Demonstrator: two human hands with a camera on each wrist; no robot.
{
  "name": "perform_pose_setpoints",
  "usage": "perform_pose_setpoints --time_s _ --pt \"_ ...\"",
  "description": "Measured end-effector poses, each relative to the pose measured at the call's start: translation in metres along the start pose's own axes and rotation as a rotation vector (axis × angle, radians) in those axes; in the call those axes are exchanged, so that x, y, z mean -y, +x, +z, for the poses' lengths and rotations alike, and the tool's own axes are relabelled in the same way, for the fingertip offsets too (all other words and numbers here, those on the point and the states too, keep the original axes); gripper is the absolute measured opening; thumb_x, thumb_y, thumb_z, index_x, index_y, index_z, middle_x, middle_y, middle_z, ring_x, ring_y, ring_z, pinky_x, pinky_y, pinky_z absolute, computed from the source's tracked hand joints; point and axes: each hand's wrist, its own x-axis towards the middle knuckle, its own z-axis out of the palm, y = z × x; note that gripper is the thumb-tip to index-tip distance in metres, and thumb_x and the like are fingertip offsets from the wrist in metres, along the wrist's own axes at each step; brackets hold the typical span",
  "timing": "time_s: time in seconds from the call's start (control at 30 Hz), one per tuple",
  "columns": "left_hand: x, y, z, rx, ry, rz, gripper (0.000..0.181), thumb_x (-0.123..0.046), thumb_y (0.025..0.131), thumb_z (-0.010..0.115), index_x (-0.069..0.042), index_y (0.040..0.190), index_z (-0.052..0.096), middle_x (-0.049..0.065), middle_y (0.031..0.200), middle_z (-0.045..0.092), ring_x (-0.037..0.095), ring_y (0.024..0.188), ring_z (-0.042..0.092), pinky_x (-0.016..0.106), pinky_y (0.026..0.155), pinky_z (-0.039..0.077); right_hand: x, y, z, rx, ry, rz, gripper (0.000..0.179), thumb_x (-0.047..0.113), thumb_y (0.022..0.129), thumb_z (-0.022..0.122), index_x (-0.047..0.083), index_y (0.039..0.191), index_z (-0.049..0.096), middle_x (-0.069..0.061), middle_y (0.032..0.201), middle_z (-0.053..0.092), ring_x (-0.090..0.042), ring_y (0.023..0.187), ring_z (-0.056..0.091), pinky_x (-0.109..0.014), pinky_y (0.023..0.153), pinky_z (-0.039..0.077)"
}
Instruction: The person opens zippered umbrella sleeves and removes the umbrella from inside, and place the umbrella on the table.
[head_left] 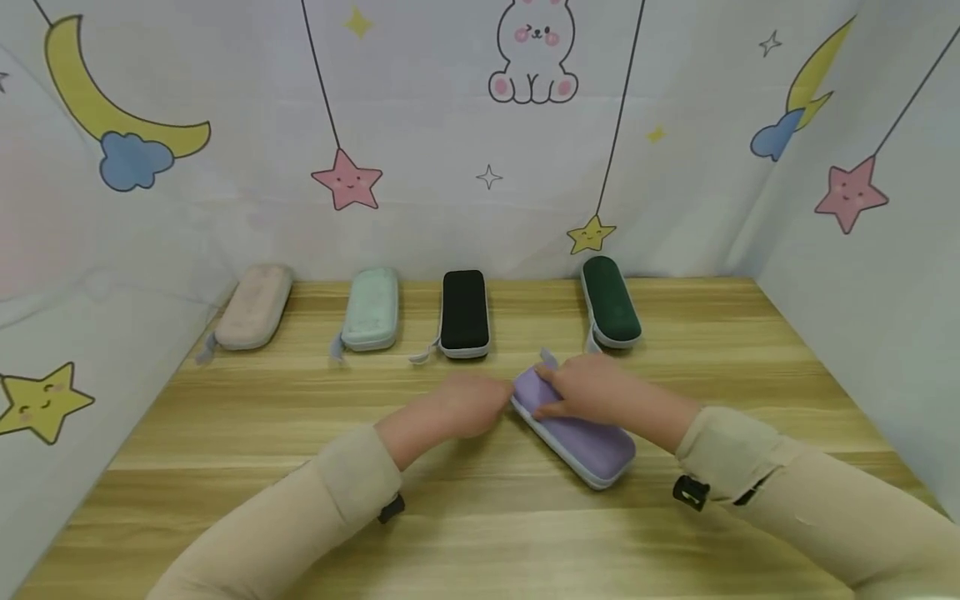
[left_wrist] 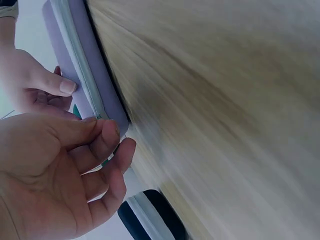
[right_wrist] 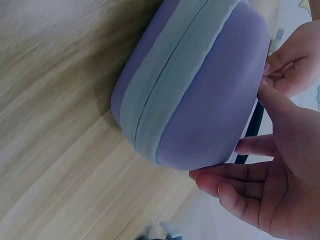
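A purple zippered hard case [head_left: 588,442] with a pale grey zip band lies slantwise on the wooden table. My right hand [head_left: 600,390] holds it from above, thumb on the near side and fingers over the far side. At the case's far-left corner is my left hand [head_left: 465,406]. In the left wrist view, the left thumb and index finger [left_wrist: 107,135] pinch at the end of the zip band [left_wrist: 80,55]; the small zipper pull there is mostly hidden by the fingertips. The zip line appears closed along the side seen in the right wrist view.
Along the back of the table stand a pink case [head_left: 257,307], a mint case [head_left: 372,308], a black case [head_left: 465,310] and a dark green case [head_left: 611,300], each with a fabric loop. A printed white cloth [head_left: 435,125] hangs behind and at both sides.
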Motion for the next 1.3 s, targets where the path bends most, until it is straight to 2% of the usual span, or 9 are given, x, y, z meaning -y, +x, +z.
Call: perform_pose_setpoints --time_s 0.1,0.2,0.37,0.47,0.6,0.73,0.93,1.13,1.3 --pt "0.001 -0.004 0.001 -0.046 0.011 -0.006 0.013 -0.020 0.102 0.052 -0.013 0.094 0.060 0.006 0.091 0.068 0.023 0.087 0.066 0.041 0.064 0.053 0.005 0.005 -0.001 0.012 0.007 0.022 0.079 0.062 0.087 0.061 0.002 0.138 0.053 -0.018 0.105 0.069 -0.027 0.091 0.067 -0.043 0.070 0.053" --pt "0.003 -0.008 0.003 -0.070 0.019 -0.011 0.013 -0.020 0.101 0.053 -0.014 0.091 0.059 0.005 0.086 0.067 0.022 0.084 0.066 0.041 0.061 0.052 0.009 0.010 -0.003 0.054 0.041 0.045 0.079 0.060 0.088 0.059 0.001 0.140 0.051 -0.019 0.118 0.065 -0.030 0.102 0.064 -0.045 0.076 0.053" --pt "0.004 -0.012 0.004 -0.041 0.032 -0.002 0.015 -0.016 0.101 0.051 -0.014 0.087 0.057 0.002 0.079 0.062 0.019 0.074 0.063 0.040 0.057 0.050 0.013 0.016 -0.007 0.090 0.104 0.061 0.068 0.054 0.087 0.058 -0.001 0.128 0.058 -0.009 0.095 0.066 -0.023 0.083 0.062 -0.041 0.066 0.050" --pt "0.004 -0.016 0.003 -0.019 0.025 0.007 0.016 -0.016 0.101 0.051 -0.013 0.086 0.056 0.002 0.076 0.061 0.018 0.071 0.061 0.039 0.057 0.050 0.015 0.019 -0.010 0.100 0.147 0.073 0.053 0.050 0.088 0.060 0.003 0.110 0.063 -0.003 0.080 0.060 -0.019 0.073 0.056 -0.038 0.062 0.047" --pt "0.003 -0.020 0.003 -0.006 0.000 0.011 0.015 -0.015 0.101 0.052 -0.012 0.087 0.057 0.002 0.077 0.060 0.017 0.071 0.060 0.038 0.059 0.051 0.013 0.024 -0.014 0.142 0.233 0.091 0.037 0.046 0.093 0.061 0.010 0.092 0.058 -0.003 0.071 0.057 -0.017 0.056 0.058 -0.034 0.057 0.046" --pt "0.000 -0.025 0.002 -0.007 0.002 0.009 0.015 -0.015 0.100 0.053 -0.012 0.086 0.057 0.002 0.075 0.059 0.017 0.070 0.060 0.038 0.057 0.050 0.009 0.029 -0.016 0.197 0.330 0.091 0.032 0.040 0.095 0.061 0.008 0.094 0.055 -0.005 0.065 0.059 -0.018 0.043 0.059 -0.031 0.050 0.048" --pt "-0.007 -0.036 0.004 -0.013 0.000 0.044 0.016 -0.019 0.100 0.054 -0.011 0.088 0.058 0.001 0.067 0.055 0.016 0.061 0.054 0.035 0.052 0.047 0.002 0.033 -0.014 0.215 0.501 0.118 0.039 0.029 0.096 0.063 -0.002 0.118 0.053 -0.012 0.062 0.063 -0.025 0.050 0.064 -0.031 0.047 0.050" --pt "-0.015 -0.047 0.006 -0.045 0.014 0.069 0.017 -0.018 0.101 0.053 -0.012 0.086 0.057 0.000 0.071 0.059 0.015 0.064 0.058 0.036 0.052 0.048 0.000 0.034 -0.009 0.180 0.574 0.163 0.028 0.029 0.096 0.064 0.003 0.097 0.055 -0.012 0.063 0.063 -0.026 0.051 0.064 -0.032 0.047 0.051" --pt "-0.026 -0.057 0.004 -0.025 0.029 0.101 0.015 -0.015 0.097 0.056 -0.013 0.082 0.056 -0.001 0.068 0.056 0.015 0.061 0.056 0.033 0.049 0.046 0.002 0.033 -0.005 0.157 0.603 0.186 0.028 0.030 0.095 0.065 0.003 0.096 0.055 -0.010 0.061 0.061 -0.024 0.049 0.063 -0.032 0.047 0.051"
